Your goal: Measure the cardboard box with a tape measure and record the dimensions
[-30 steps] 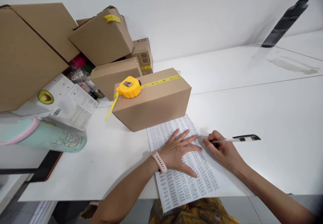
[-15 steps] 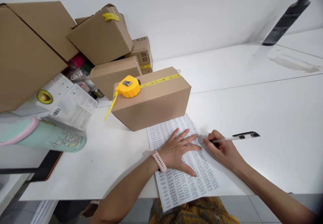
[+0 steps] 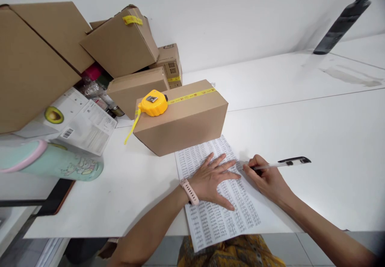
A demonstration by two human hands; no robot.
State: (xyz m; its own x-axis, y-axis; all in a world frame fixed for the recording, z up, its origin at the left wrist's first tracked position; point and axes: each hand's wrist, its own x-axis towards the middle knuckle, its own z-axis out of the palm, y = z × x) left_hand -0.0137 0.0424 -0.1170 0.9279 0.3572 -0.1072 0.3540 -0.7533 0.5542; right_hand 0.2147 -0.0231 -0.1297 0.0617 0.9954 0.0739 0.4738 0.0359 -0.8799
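Note:
A sheet of paper [image 3: 207,231] covered in columns of small writing lies at the table's front edge and hangs slightly over it. My left hand [image 3: 212,179], with a pink band at the wrist, rests flat on it, fingers spread. My right hand [image 3: 267,179] grips a pen [image 3: 279,164], its tip at the sheet's right side by my left fingertips. Just beyond the paper sits a closed cardboard box [image 3: 183,126] with yellow tape along its top. On that box lies a yellow tape measure [image 3: 154,103], a short length of its blade hanging over the edge.
More cardboard boxes [image 3: 120,42] are piled at the back left. Beside them are a white carton with an avocado picture [image 3: 87,118], a mint bottle with a pink ring [image 3: 75,166] and a dark flat object [image 3: 55,199]. A black bottle [image 3: 339,24] stands at the back right.
The pen and my right hand have shifted very slightly to the right. My left hand, the paper and the box stay where they were.

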